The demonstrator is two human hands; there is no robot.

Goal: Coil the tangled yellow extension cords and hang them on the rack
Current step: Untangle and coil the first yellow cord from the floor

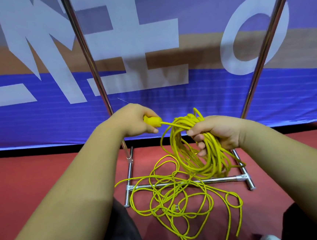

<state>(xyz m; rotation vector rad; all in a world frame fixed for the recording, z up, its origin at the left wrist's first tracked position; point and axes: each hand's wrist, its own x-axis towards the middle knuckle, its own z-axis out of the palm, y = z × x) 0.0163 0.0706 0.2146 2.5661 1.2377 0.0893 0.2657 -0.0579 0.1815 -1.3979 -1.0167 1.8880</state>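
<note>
Two hands work: right hand clutches a floppy coiled yellow extension cord (light, springy); left hand grips its stiff yellow plug.

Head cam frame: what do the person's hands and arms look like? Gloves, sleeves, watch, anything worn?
Left hand and right hand are bare: no gloves, rings, watch or wristbands visible. Left forearm and right forearm are uncovered out to the frame edge, so no sleeve shows. Only dark clothing appears, low in the frame.
</note>
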